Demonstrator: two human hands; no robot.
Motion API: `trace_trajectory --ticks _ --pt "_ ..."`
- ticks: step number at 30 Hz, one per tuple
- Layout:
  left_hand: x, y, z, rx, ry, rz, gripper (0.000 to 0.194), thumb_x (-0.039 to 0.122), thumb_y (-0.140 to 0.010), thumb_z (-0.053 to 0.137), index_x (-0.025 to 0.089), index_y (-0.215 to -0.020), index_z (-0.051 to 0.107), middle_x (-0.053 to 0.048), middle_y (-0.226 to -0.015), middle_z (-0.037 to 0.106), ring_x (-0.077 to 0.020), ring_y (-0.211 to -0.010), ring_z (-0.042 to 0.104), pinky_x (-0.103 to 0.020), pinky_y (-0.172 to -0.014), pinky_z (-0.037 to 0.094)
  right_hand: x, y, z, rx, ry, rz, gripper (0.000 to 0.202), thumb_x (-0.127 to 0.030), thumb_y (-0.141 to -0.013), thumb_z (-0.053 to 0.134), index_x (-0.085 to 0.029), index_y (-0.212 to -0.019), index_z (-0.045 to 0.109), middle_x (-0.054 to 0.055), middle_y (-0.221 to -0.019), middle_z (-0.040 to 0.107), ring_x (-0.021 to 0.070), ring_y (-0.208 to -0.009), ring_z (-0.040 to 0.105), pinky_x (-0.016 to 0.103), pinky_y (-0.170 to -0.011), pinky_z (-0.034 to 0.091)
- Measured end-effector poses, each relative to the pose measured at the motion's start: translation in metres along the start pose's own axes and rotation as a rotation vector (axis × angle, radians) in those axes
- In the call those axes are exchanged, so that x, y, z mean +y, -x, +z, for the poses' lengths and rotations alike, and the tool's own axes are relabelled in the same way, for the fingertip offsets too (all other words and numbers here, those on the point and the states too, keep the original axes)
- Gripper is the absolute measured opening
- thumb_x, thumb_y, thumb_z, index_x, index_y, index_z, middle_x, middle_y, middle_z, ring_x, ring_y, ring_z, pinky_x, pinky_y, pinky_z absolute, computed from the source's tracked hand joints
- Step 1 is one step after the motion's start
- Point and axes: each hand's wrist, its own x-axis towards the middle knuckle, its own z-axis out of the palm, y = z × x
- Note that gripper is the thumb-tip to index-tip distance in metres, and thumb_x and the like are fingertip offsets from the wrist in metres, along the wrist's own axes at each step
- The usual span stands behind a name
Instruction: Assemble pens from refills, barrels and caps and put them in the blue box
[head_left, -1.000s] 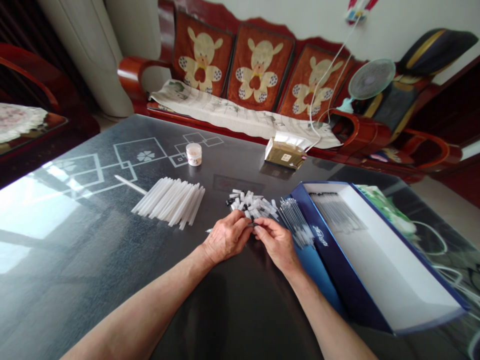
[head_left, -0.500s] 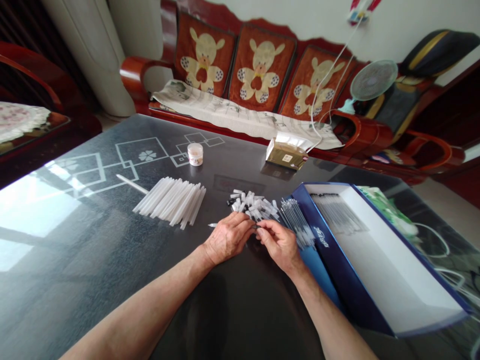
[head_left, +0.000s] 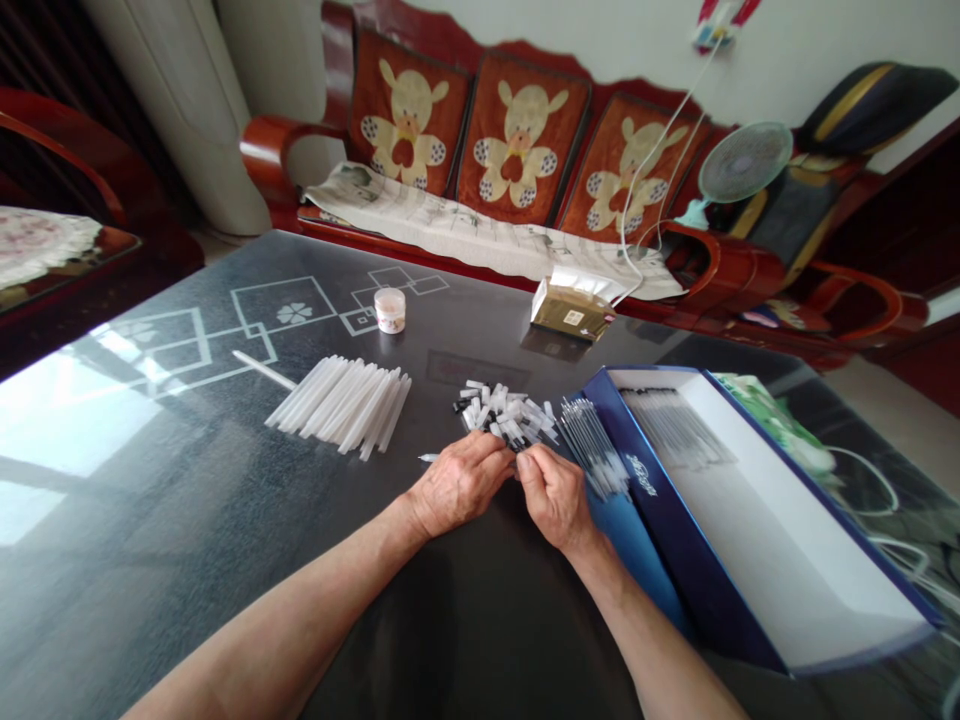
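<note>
My left hand (head_left: 463, 484) is closed around a slim white pen (head_left: 428, 458), whose pointed tip sticks out on the left; the rest lies hidden in the fingers. Against its fingertips, my right hand (head_left: 553, 492) pinches with thumb and forefinger at the pen's other end. What sits in that pinch is hidden. Just beyond both hands lies a loose heap of clear and black pen caps (head_left: 504, 410). White pen barrels (head_left: 341, 402) are laid side by side to the left. Thin pen refills (head_left: 595, 445) lie in a bundle to the right of my right hand.
A blue open box (head_left: 780, 560) with more refills (head_left: 679, 425) inside stands on the right of the dark table (head_left: 225, 500). Farther back are a small round jar (head_left: 390, 311) and a tissue box (head_left: 573, 308). A green packet (head_left: 780, 420) and white cables lie beyond the blue box.
My right hand has turned slightly, its fingers now curled tighter against the left fingertips. My left hand has shifted down a little, with the pen still in it.
</note>
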Motion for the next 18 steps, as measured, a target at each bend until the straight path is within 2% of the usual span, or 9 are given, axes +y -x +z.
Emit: trace_trajectory --ticks 4,7,10,13,18 --pt "-0.002 0.0 0.0 0.009 -0.012 0.006 0.022 0.023 -0.097 0.043 0.014 -0.091 0.062 -0.008 -0.089 0.063 -0.018 -0.088 0.06 -0.032 -0.083 0.054 0.0 0.001 0.001 -0.035 -0.088 0.112 0.033 -0.027 -0.096 0.042 -0.02 -0.065 0.051 0.0 -0.06 0.056 0.0128 -0.057 0.054 0.026 -0.06 0.041" --pt "-0.002 0.0 0.0 0.019 0.003 -0.002 0.02 0.022 -0.096 0.044 0.013 -0.093 0.062 -0.008 -0.089 0.062 -0.0176 -0.084 0.059 -0.032 -0.081 0.054 0.003 0.001 -0.004 -0.031 -0.083 0.097 0.02 -0.026 -0.094 0.043 -0.019 -0.08 0.057 0.002 -0.071 0.06 0.014 -0.064 0.057 0.026 -0.063 0.042" --pt "-0.001 0.0 -0.001 0.025 0.008 -0.008 0.02 0.021 -0.096 0.044 0.012 -0.095 0.062 -0.008 -0.089 0.062 -0.0179 -0.084 0.058 -0.032 -0.08 0.053 0.004 0.002 -0.009 -0.036 -0.083 0.045 0.009 -0.024 -0.09 0.049 -0.019 -0.09 0.056 0.002 -0.078 0.059 0.0137 -0.063 0.054 0.026 -0.061 0.043" --pt "0.0 0.0 -0.001 0.016 0.003 -0.009 0.02 0.021 -0.096 0.044 0.012 -0.095 0.062 -0.008 -0.09 0.062 -0.0181 -0.084 0.057 -0.032 -0.08 0.053 0.003 0.001 -0.01 -0.041 -0.09 -0.004 0.007 -0.022 -0.089 0.048 -0.02 -0.086 0.054 0.003 -0.079 0.057 0.0149 -0.069 0.055 0.027 -0.065 0.043" --pt "0.0 0.0 -0.001 -0.039 -0.018 0.007 0.021 0.022 -0.096 0.043 0.013 -0.092 0.062 -0.007 -0.087 0.061 -0.0181 -0.082 0.056 -0.032 -0.08 0.052 0.003 0.0 -0.002 -0.048 -0.082 0.054 0.029 -0.023 -0.095 0.041 -0.02 -0.067 0.049 0.001 -0.065 0.052 0.0139 -0.061 0.051 0.028 -0.063 0.04"
